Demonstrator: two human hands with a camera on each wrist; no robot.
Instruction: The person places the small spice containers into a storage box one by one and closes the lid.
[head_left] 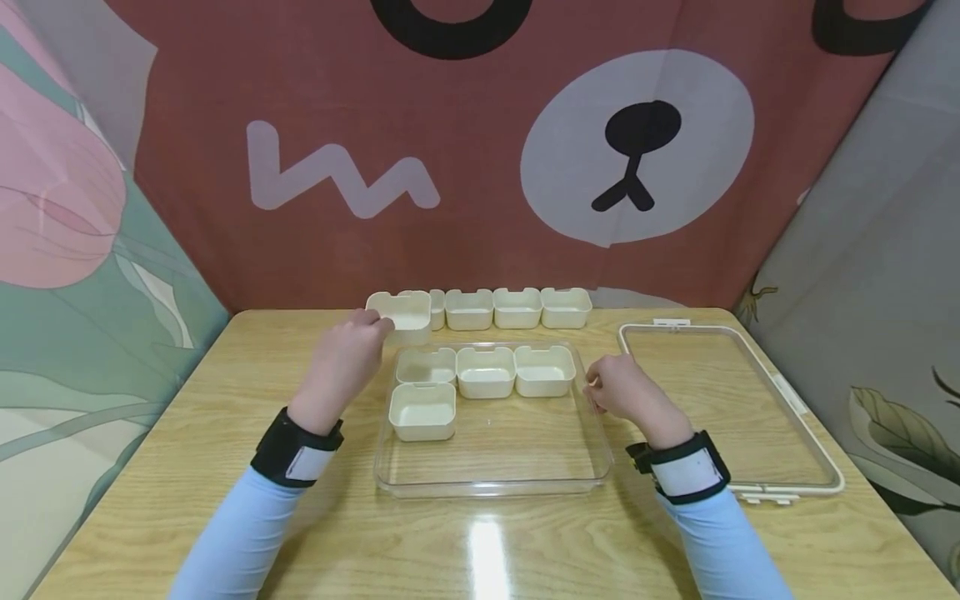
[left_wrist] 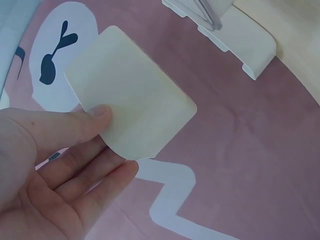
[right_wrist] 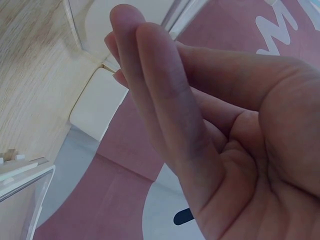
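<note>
My left hand (head_left: 347, 354) pinches a small cream plastic bin (head_left: 408, 315) by its left side. In the left wrist view the thumb lies against the flat wall of this bin (left_wrist: 132, 95), with the other fingers behind. The bin is raised at the left end of the back row and partly covers another bin there. Below it stands a clear shallow tray (head_left: 487, 487) with several cream bins: a row (head_left: 486, 375) along the back and one bin (head_left: 422, 412) in front at the left. My right hand (head_left: 633, 392) is at the tray's right wall, its fingers (right_wrist: 170, 85) fairly straight.
Several more cream bins (head_left: 517, 308) stand in a row behind the tray, near the table's back edge. A clear lid with a white frame (head_left: 795, 425) and clips lies on the right side of the wooden table (head_left: 202, 433). A printed cloth (head_left: 480, 242) hangs behind.
</note>
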